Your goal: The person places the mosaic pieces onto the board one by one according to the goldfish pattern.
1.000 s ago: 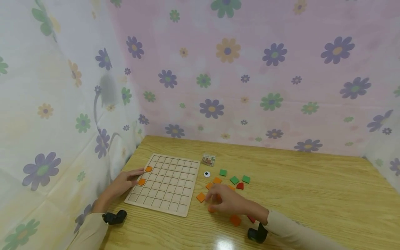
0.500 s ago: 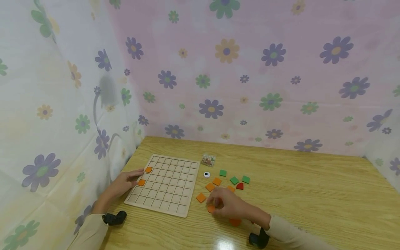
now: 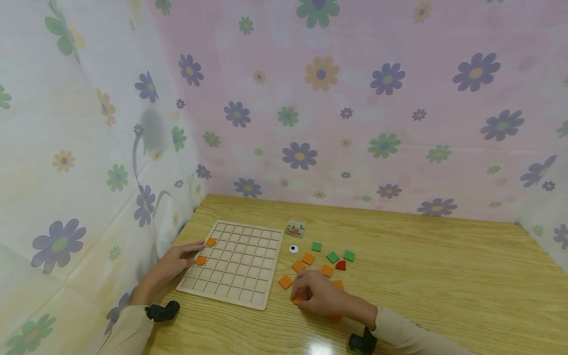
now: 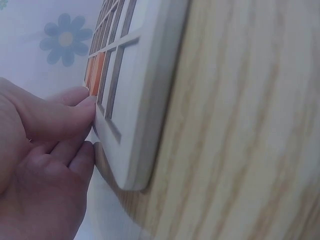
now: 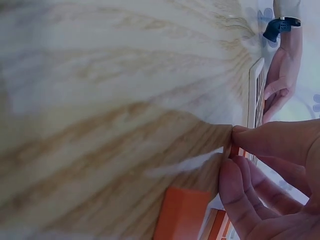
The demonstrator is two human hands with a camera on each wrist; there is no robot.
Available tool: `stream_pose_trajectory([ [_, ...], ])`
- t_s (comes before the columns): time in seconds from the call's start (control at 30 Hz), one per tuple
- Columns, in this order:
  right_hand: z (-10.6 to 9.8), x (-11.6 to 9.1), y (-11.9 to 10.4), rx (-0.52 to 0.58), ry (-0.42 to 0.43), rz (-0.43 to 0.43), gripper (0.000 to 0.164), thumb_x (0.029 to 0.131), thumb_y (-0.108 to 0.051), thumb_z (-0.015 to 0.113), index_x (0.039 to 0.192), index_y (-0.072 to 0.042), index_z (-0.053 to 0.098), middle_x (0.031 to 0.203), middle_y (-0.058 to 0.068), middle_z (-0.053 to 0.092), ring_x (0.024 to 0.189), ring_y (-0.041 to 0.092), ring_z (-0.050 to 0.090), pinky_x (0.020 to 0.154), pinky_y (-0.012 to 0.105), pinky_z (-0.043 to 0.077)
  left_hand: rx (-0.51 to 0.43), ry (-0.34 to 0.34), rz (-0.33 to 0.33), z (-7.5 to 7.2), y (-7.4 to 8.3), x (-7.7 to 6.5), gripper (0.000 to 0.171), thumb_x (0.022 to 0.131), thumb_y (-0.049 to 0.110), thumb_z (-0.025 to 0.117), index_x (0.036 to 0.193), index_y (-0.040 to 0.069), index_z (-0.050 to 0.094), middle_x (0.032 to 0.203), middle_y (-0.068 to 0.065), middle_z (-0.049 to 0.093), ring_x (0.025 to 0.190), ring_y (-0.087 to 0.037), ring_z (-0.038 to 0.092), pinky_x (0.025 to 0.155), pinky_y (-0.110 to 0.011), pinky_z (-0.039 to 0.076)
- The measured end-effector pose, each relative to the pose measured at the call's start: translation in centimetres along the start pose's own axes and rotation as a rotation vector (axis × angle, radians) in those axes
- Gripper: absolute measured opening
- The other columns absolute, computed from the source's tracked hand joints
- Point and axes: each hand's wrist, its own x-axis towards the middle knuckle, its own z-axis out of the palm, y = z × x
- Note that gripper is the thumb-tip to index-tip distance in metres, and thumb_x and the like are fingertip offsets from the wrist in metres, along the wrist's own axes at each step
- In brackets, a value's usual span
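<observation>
- Right grip [image 3: 320, 293]: I see it pinching an orange disc [image 3: 296, 300] at four o'clock from the grid board [image 3: 237, 269].
- Left grip [image 3: 175, 259] spread, fingertips at the grid board's nine o'clock edge, by two orange pieces [image 3: 201, 260] lying on it.
- Orange squares [image 3: 298, 266] and, farther out, green squares [image 3: 333, 257] on the tabletop [image 3: 421, 281] toward three o'clock.
- Printed card [image 3: 296, 229] at two o'clock.

left hand [image 3: 174, 260]: fingers extended | right hand [image 3: 320, 293]: thumb and fingers bent, pinching
</observation>
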Motion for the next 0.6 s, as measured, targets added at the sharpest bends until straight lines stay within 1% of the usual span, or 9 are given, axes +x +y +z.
stream_pose_trajectory([
  [0.13, 0.19, 0.10, 0.36, -0.019, 0.005, -0.018, 0.015, 0.078, 0.002, 0.072, 0.081, -0.013, 0.071, 0.081, -0.006, 0.058, 0.061, 0.000, 0.050, 0.054, 0.018, 0.046, 0.000, -0.002, 0.006, 0.02, 0.01, 0.00, 0.043, 0.090, -0.004, 0.055, 0.132, -0.007, 0.051, 0.144, -0.022, 0.040, 0.133, -0.042, 0.031, 0.101, -0.043, 0.036],
  [0.17, 0.20, 0.13, 0.42, -0.025, 0.005, -0.023, 0.015, 0.078, 0.001, 0.072, 0.081, -0.013, 0.071, 0.081, -0.006, 0.058, 0.061, 0.000, 0.050, 0.053, 0.018, 0.046, -0.001, -0.003, 0.010, 0.01, 0.05, 0.00, 0.043, 0.090, -0.004, 0.055, 0.132, -0.007, 0.051, 0.143, -0.022, 0.039, 0.133, -0.042, 0.031, 0.100, -0.048, 0.034],
  [0.33, 0.18, 0.15, 0.10, -0.054, 0.003, -0.028, 0.012, 0.079, 0.000, 0.071, 0.083, -0.011, 0.071, 0.081, -0.005, 0.058, 0.060, 0.000, 0.049, 0.053, 0.017, 0.045, -0.014, -0.002, 0.002, -0.02, 0.16, -0.01, 0.043, 0.089, -0.005, 0.055, 0.132, -0.007, 0.051, 0.144, -0.022, 0.039, 0.134, -0.041, 0.030, 0.100, -0.047, 0.035],
  [0.5, 0.22, 0.08, -0.16, -0.088, -0.012, -0.032, 0.011, 0.081, 0.000, 0.070, 0.085, -0.010, 0.071, 0.082, -0.004, 0.058, 0.060, -0.001, 0.048, 0.053, 0.017, 0.044, -0.004, -0.002, 0.001, 0.02, 0.19, 0.00, 0.043, 0.089, -0.004, 0.055, 0.132, -0.007, 0.051, 0.143, -0.022, 0.039, 0.134, -0.042, 0.030, 0.100, -0.048, 0.035],
  [0.6, 0.25, 0.08, -0.21, -0.102, -0.014, -0.036, 0.011, 0.081, 0.000, 0.069, 0.086, -0.010, 0.071, 0.082, -0.004, 0.058, 0.060, -0.001, 0.048, 0.053, 0.016, 0.044, 0.002, -0.002, -0.001, 0.06, 0.12, -0.02, 0.043, 0.089, -0.004, 0.055, 0.132, -0.007, 0.051, 0.144, -0.022, 0.039, 0.134, -0.042, 0.029, 0.100, -0.042, 0.037],
])
